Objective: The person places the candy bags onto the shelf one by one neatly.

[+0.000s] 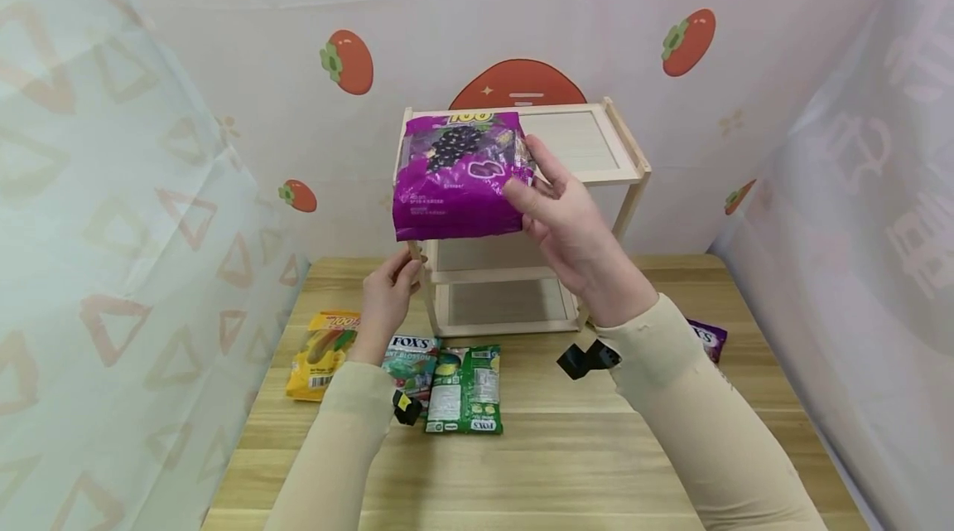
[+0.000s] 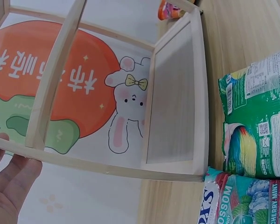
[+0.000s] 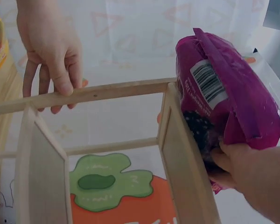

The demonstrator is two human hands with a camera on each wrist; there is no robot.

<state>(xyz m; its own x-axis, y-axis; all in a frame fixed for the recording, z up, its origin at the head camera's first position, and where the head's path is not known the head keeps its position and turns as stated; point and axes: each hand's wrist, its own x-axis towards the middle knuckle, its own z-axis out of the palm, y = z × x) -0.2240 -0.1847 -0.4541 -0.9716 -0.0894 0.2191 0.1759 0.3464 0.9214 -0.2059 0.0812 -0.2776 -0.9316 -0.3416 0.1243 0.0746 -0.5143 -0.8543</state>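
My right hand (image 1: 574,237) grips the right side of a purple candy bag (image 1: 458,204) with grapes printed on it, thumb in front and fingers behind. The bag is over the left part of the top board of a small wooden shelf rack (image 1: 577,142). In the right wrist view the bag's barcoded back (image 3: 242,93) lies along that board. With the left hand (image 1: 389,291) I hold the rack's front left post (image 3: 107,93), fingertips wrapped round it below the top board. The left wrist view shows those fingers (image 2: 18,175) on the post.
Left of the rack lies a yellow candy bag (image 1: 316,361). A teal mint bag (image 1: 411,365) and a green candy bag (image 1: 464,390) lie before it on the wooden table (image 1: 559,465). Another purple bag (image 1: 710,338) sits by my right sleeve. Printed cloth walls (image 1: 246,59) surround the table.
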